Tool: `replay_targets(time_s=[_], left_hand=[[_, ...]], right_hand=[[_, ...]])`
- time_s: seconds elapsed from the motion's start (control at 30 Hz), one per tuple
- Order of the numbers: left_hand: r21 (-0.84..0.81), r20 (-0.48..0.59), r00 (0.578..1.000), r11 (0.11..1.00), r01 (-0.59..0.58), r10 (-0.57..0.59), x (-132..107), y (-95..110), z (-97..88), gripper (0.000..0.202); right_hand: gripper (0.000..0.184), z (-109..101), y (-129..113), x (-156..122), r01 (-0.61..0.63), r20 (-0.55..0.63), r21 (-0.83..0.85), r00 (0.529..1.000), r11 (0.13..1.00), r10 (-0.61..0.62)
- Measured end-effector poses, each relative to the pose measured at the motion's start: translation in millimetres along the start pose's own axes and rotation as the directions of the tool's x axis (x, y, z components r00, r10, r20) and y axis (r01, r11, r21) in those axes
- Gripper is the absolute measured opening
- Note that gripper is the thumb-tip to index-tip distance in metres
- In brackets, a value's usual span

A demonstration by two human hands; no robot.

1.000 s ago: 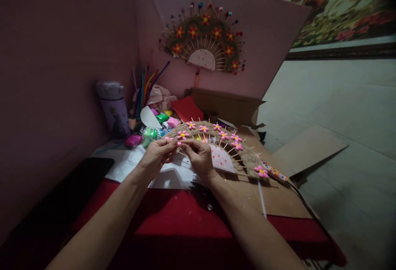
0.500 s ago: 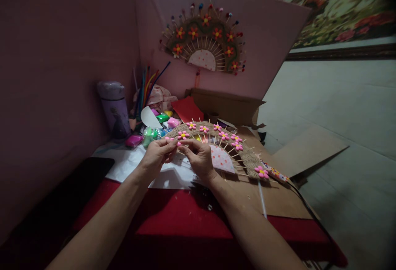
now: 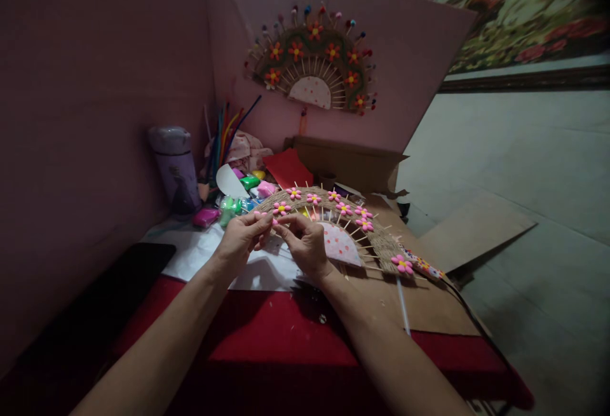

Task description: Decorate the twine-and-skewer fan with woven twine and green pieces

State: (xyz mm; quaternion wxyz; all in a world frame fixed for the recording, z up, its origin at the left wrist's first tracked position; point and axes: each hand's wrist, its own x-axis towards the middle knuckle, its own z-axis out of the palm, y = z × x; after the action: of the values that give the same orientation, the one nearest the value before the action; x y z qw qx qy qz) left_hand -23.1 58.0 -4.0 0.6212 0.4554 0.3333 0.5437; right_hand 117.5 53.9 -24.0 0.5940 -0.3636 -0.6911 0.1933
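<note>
My left hand is closed in a pinch, its fingertips at a small piece of pink clay. Close on the right, my right hand pinches at the same piece with thumb and forefinger. Just behind both hands lies a half-round fan of thin sticks woven with brown twine. Pink clay flowers with yellow centres dot its band, and a white spotted half-circle fills its inner part. My hands hide the fan's lower left end.
White paper and cardboard cover parts of the red tablecloth. Behind stand a purple bottle, bagged clay and pipe cleaners. A glue gun trails its cord at right. A finished-looking fan hangs above.
Hardly anything differs. Both hands keep their pinch at the pink clay in the same place, and the view has shifted very slightly.
</note>
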Motion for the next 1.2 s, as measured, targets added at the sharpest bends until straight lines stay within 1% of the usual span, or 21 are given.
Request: replay_targets(time_s=[0.1,0.27,0.4,0.7,0.83,0.93,1.13,1.2], left_hand=[[0.0,0.011,0.999,0.999,-0.038,0.038,0.1,-0.2,0.0,0.035],[0.003,-0.008,1.0,1.0,-0.013,0.013,-1.1,1.3,2.4,0.036],[0.0,0.0,0.999,0.999,-0.042,0.042,-0.7,1.0,2.3,0.035],[0.039,0.008,0.999,0.998,-0.054,0.053,2.3,-3.0,0.3,0.039],[0.048,-0.008,1.0,0.999,-0.008,0.008,2.5,-4.4,-1.0,0.043],[0.05,0.006,1.0,0.999,-0.003,0.002,2.7,-5.3,-1.8,0.042],[0.049,-0.005,1.0,0.999,0.012,-0.011,0.7,-1.8,0.9,0.045],[0.046,0.001,1.0,0.999,-0.001,0.001,-0.1,-0.9,1.8,0.044]], right_hand=[[0.017,-0.1,0.8,-0.6,0.017,0.015,-0.052,1.0,0.999,-0.016],[0.016,-0.8,2.3,-2.0,0.058,0.013,-0.131,0.998,0.99,-0.056],[0.016,-1.6,1.1,-2.9,0.081,0.024,-0.197,0.997,0.977,-0.078],[0.016,-2.7,-0.1,-3.3,0.119,0.049,-0.254,0.993,0.96,-0.11],[0.016,-3.0,-0.2,-3.1,0.136,0.037,-0.261,0.991,0.956,-0.131],[0.016,-3.5,-0.8,-3.4,0.144,0.046,-0.283,0.99,0.948,-0.136],[0.017,-4.2,-0.8,-4.2,0.169,0.057,-0.3,0.986,0.939,-0.16],[0.017,-4.2,-0.6,-4.4,0.171,0.056,-0.309,0.985,0.936,-0.162]])
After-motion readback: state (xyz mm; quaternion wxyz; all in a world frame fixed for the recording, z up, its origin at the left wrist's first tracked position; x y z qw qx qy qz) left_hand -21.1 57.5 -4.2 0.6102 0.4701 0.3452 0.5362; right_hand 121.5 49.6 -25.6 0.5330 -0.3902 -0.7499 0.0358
